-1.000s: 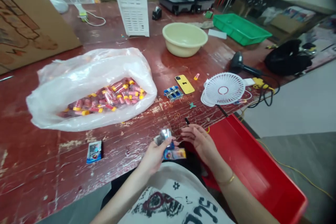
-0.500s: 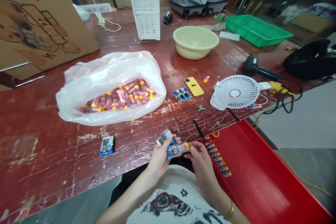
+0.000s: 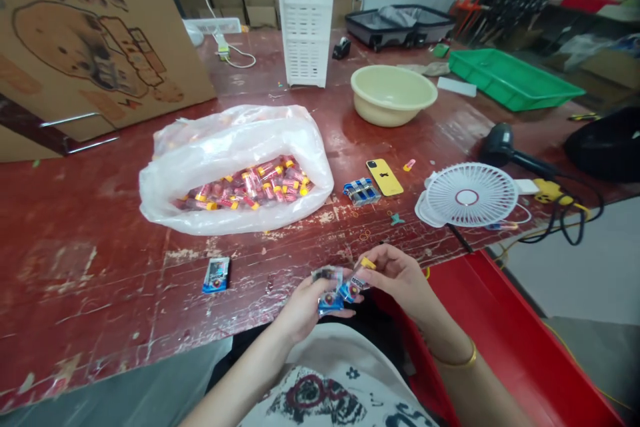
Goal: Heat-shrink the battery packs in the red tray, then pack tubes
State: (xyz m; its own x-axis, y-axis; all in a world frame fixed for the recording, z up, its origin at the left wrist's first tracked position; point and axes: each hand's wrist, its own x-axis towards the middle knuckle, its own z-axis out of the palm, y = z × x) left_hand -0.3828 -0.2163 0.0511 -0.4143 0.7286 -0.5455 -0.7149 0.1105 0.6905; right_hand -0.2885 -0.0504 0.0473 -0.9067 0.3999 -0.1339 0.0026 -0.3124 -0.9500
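Observation:
My left hand [image 3: 299, 312] is closed around several small clear-and-blue packets [image 3: 329, 302] just off the table's front edge. Between both hands is another blue packet [image 3: 352, 288], tilted, with a yellow-capped small tube [image 3: 369, 263] at its upper end. My right hand [image 3: 401, 275] pinches that tube near its cap; the fingertips partly cover it. Left of my hands a single blue packet [image 3: 217, 275] lies flat on the table. Behind it, a white plastic bag [image 3: 230, 143] gapes around many pink tubes with yellow caps [image 3: 253, 183].
On the red table [image 3: 115, 267] lie a banded packet bundle [image 3: 361, 191], a yellow phone [image 3: 385, 178], a loose tube [image 3: 409, 165] and a white fan [image 3: 467, 195]. Farther back stand a cream basin [image 3: 394, 97] and green tray [image 3: 515, 80]. A red bin [image 3: 500, 340] sits at my right.
My right hand has lifted and turned, tipping the yellow-capped tube and its packet more upright. The left hand keeps its packets. The whole view has shifted, and the red bin's strip of packets is now hidden.

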